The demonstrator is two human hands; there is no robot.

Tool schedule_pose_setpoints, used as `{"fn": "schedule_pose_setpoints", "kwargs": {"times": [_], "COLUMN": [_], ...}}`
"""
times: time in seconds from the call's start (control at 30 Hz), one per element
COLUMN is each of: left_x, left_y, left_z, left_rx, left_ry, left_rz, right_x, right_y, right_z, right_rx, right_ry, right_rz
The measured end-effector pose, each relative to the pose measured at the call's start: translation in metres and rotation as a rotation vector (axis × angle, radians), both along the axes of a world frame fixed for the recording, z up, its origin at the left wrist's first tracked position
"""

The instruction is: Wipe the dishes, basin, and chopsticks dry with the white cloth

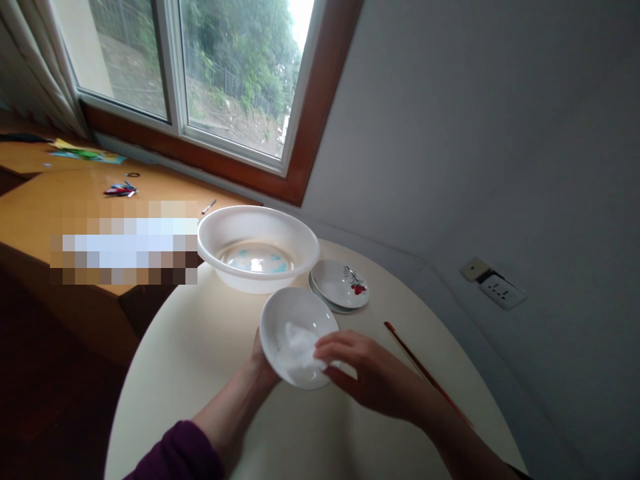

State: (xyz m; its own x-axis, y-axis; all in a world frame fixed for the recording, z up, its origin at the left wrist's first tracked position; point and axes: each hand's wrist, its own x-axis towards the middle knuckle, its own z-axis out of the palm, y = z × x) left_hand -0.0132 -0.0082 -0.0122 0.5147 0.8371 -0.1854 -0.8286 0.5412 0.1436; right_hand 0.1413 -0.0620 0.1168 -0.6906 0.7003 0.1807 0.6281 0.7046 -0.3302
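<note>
A white bowl [283, 313] is tilted toward me above the round table, its inside facing up. My left hand [264, 360] grips it from behind at the lower left, with most of its fingers hidden by the bowl. Inside the bowl lies a crumpled white tissue [299, 343]. My right hand [353, 363] pinches the tissue's right side, fingers over the bowl's right rim. Just behind the bowl, small plates [335, 283] are stacked, the top one bearing a red and black flower pattern.
A white plastic basin [307, 257] with water stands at the back of the cream table [165, 400]. Chopsticks [425, 370] lie at the right. A wooden desk [165, 180] adjoins at the left, holding pens [120, 189]. A socket [501, 291] is on the wall.
</note>
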Motion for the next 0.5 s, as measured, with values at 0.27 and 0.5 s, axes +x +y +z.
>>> {"fn": "schedule_pose_setpoints", "kwargs": {"times": [0.27, 0.5], "left_x": [0.002, -0.002], "left_y": [0.003, 0.002], "left_z": [0.002, -0.012], "left_rx": [0.016, 0.038], "left_ry": [-0.075, 0.028], "left_rz": [-0.052, 0.016], "right_x": [-0.003, -0.037], "right_y": [-0.006, -0.019], "right_z": [-0.012, -0.064], "right_rx": [-0.085, -0.092], "right_ry": [-0.002, -0.161], "right_rz": [-0.115, 0.033]}}
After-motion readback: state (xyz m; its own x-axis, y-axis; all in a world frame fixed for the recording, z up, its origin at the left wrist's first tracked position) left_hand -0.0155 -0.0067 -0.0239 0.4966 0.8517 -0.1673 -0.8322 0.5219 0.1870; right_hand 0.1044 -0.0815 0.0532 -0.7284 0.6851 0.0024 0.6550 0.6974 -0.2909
